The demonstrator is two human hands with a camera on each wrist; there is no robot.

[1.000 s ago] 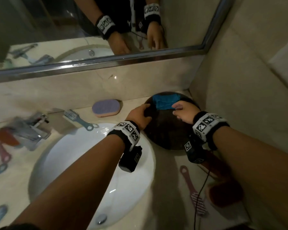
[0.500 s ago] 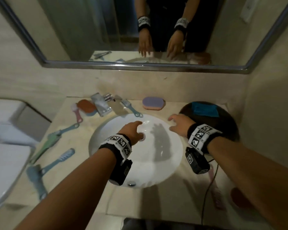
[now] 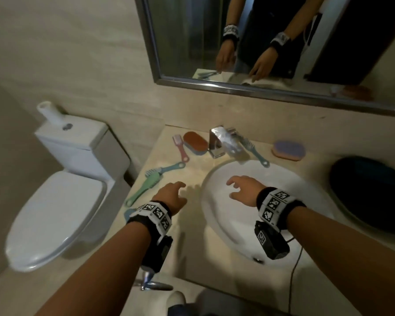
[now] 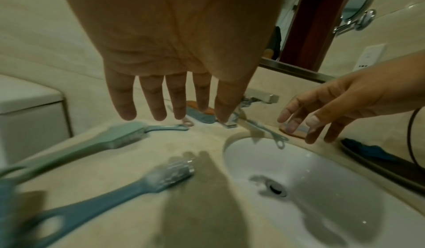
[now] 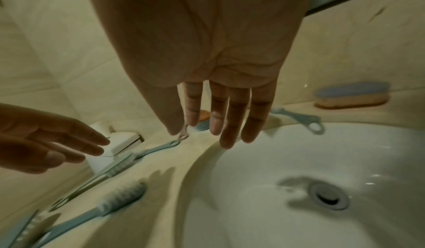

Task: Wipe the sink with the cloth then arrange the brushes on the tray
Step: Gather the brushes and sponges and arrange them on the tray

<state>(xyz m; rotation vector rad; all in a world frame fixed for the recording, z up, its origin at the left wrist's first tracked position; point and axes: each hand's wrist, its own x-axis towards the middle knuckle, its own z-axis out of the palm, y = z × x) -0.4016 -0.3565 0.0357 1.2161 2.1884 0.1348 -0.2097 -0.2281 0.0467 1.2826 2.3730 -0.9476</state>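
Both hands hover empty with fingers spread. My left hand [image 3: 179, 190] [image 4: 161, 99] is over the counter left of the white sink [image 3: 283, 224], close to a green brush [image 3: 149, 185] [image 4: 124, 137] and a blue brush [image 4: 138, 184] [image 5: 110, 202]. My right hand [image 3: 235, 188] [image 5: 218, 110] is above the sink's left half. The dark round tray [image 3: 369, 197] sits at the far right with the blue cloth [image 4: 368, 151] lying on it. A pink brush [image 3: 180, 147], an orange oval brush [image 3: 195, 142], a teal brush [image 3: 253, 151] and a purple oval brush [image 3: 289, 150] lie along the back.
The chrome faucet [image 3: 221, 142] stands behind the sink. A white toilet [image 3: 55, 213] is left of the counter, and a mirror [image 3: 260, 42] hangs on the wall above. A black cable [image 3: 294, 265] trails from my right wrist over the sink's front rim.
Both hands left the tray and moved left across the sink, empty. The cloth stayed on the tray. My view swung left toward the toilet.
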